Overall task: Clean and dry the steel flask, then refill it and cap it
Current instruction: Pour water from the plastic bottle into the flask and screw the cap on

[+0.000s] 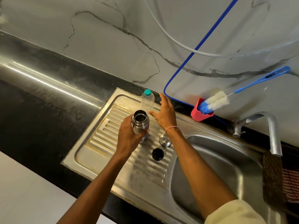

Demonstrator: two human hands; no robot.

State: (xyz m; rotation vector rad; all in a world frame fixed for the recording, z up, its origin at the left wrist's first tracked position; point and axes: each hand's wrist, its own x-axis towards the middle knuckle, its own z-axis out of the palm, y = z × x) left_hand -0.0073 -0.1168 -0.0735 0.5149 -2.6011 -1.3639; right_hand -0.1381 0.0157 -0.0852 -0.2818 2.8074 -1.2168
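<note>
My left hand (129, 136) grips the steel flask (140, 122), upright and uncapped, over the ribbed steel drainboard (100, 143). My right hand (165, 113) is open, its fingers spread beside a clear plastic bottle (146, 101) with a teal cap, close to it but apart. The bottle stands at the back of the drainboard. Two lids lie on the drainboard to the right of the flask: a steel cap (165, 139) and a black inner stopper (157, 154).
A steel sink basin (226, 167) lies to the right, with a tap (271, 130) over it. A red holder (201, 113) at the wall holds a blue and white bottle brush (216, 102). Blue and white hoses hang on the marble wall. A striped cloth (291, 185) sits at far right.
</note>
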